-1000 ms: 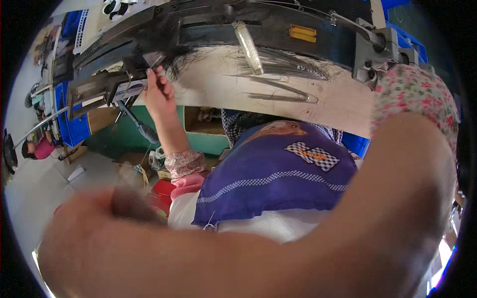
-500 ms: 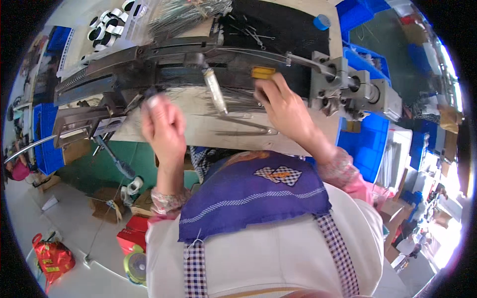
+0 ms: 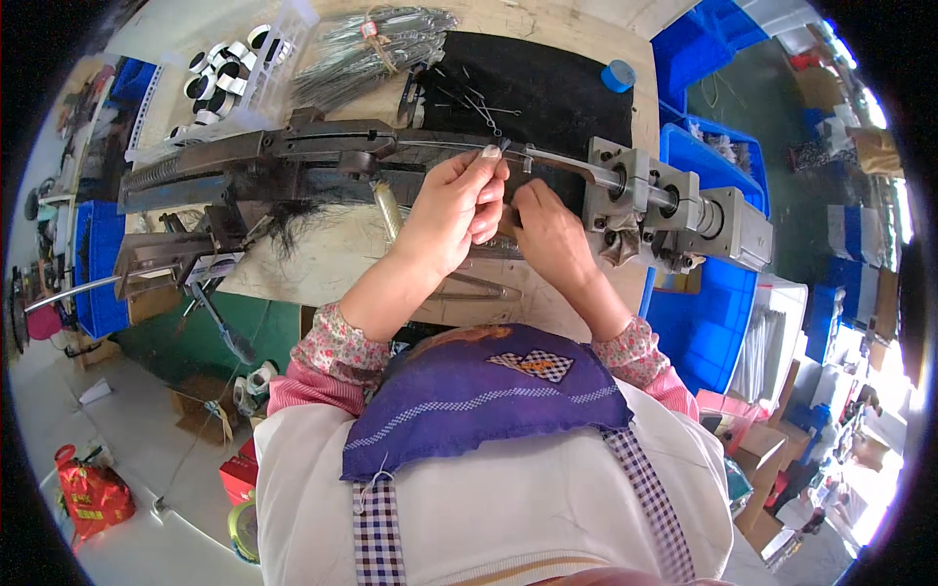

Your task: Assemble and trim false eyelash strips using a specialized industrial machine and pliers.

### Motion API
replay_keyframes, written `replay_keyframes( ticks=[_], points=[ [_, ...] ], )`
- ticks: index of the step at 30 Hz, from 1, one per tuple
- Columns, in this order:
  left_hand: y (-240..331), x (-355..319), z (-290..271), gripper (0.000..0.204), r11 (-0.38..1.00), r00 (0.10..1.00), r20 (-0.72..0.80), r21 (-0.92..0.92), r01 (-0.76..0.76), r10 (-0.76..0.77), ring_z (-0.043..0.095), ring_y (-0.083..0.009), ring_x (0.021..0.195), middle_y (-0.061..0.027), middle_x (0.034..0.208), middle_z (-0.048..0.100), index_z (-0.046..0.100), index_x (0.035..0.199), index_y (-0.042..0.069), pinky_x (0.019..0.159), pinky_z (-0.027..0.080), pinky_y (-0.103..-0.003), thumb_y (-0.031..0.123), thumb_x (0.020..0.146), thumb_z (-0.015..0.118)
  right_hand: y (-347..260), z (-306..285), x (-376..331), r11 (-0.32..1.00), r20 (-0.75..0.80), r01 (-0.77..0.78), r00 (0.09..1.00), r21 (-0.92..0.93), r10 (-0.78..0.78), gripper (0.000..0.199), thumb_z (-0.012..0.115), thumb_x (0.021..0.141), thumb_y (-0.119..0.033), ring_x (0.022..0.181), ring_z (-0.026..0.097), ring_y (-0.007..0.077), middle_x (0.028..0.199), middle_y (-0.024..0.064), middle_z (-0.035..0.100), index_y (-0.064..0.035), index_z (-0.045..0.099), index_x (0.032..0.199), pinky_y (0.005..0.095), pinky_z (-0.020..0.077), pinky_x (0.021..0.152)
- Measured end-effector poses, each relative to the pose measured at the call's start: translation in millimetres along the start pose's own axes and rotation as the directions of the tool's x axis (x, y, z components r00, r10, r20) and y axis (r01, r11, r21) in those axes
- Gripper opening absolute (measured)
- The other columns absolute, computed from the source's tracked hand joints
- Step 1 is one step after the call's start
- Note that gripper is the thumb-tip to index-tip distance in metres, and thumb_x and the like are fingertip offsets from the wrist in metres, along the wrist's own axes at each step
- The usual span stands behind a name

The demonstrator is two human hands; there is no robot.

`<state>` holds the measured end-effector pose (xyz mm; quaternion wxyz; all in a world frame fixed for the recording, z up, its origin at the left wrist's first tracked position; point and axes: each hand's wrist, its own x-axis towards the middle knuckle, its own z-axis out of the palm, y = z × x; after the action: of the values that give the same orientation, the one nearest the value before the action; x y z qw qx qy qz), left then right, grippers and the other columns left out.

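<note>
My left hand (image 3: 451, 210) is raised over the long metal bench machine (image 3: 322, 146), thumb and forefinger pinched on a small dark tuft (image 3: 504, 145). The tuft is right by the thin wire stretched along the machine, left of a small metal hook (image 3: 528, 158). Close beside it, my right hand (image 3: 549, 232) has its fingers curled down at the machine's front edge; what they hold, if anything, is hidden. A gray shaft block (image 3: 630, 186) stands to the right of both hands. Loose black bristles (image 3: 285, 227) lie on the machine's left part.
Behind the machine, a black mat (image 3: 557, 93) carries looped wire pieces (image 3: 479, 105) and a blue round cap (image 3: 618, 76). A bundle of metal wires (image 3: 366, 54) and a clear bin (image 3: 264, 88) of black-and-white rings stand farther left. Blue crates (image 3: 718, 322) flank the table's right side.
My left hand has moved right from the bristles to the wire near the hook. My right hand has dropped slightly nearer; the yellow block seen at its fingertips is now out of sight.
</note>
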<state>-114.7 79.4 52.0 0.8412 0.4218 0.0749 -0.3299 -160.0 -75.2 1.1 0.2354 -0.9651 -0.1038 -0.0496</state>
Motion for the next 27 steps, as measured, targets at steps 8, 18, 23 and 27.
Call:
replay_keyframes(
  ticks=[8,18,23,27],
  points=[
    [-9.0,4.4,-14.7,0.026,0.996,0.996,0.016,0.003,-0.090,0.090,0.036,-0.0061,0.044,0.0057,0.060,0.040,0.053,0.083,0.007,0.041,0.027,-0.023,0.027,0.098,0.048,-15.0,-45.2,-33.4,0.945,0.123,0.326,0.939,-0.010,-0.322,0.011,0.056,0.076,-0.005,0.083,0.061,0.0302,0.085,0.0125,0.057,-0.0029,0.051,0.085,0.0408,0.0515,0.066],
    [-14.1,-0.1,-16.1,0.025,0.934,0.918,-0.183,0.000,-0.358,0.352,0.034,-0.0054,0.044,0.0034,0.058,0.043,0.055,0.081,0.007,0.040,0.026,-0.023,0.025,0.098,0.049,-21.3,-85.9,100.7,0.916,-0.127,0.398,0.907,-0.054,-0.402,0.016,0.055,0.084,-0.007,0.082,0.061,0.0359,0.084,0.0163,0.063,-0.0073,0.063,0.098,0.0408,0.0501,0.068],
    [-12.7,-6.1,-9.4,0.024,0.949,0.918,-0.256,-0.014,-0.316,0.302,0.030,-0.0076,0.044,0.0035,0.056,0.038,0.054,0.083,0.008,0.043,0.026,-0.024,0.026,0.098,0.050,-41.6,-69.2,122.5,0.954,0.504,0.079,0.835,0.288,-0.221,0.020,0.056,0.088,-0.011,0.069,0.063,0.0168,0.078,0.0091,0.065,0.0022,0.064,0.100,0.0305,0.0505,0.063],
    [-13.6,-9.5,-8.4,0.025,0.940,0.910,-0.282,-0.066,-0.334,0.304,0.028,-0.0081,0.043,0.0028,0.056,0.037,0.053,0.084,0.008,0.043,0.025,-0.025,0.028,0.098,0.049,-34.8,-72.4,116.7,0.869,0.488,-0.078,0.850,0.488,-0.198,0.023,0.054,0.090,-0.010,0.066,0.058,0.0080,0.076,0.0044,0.063,0.0057,0.063,0.104,0.0248,0.0491,0.061]
  ],
)
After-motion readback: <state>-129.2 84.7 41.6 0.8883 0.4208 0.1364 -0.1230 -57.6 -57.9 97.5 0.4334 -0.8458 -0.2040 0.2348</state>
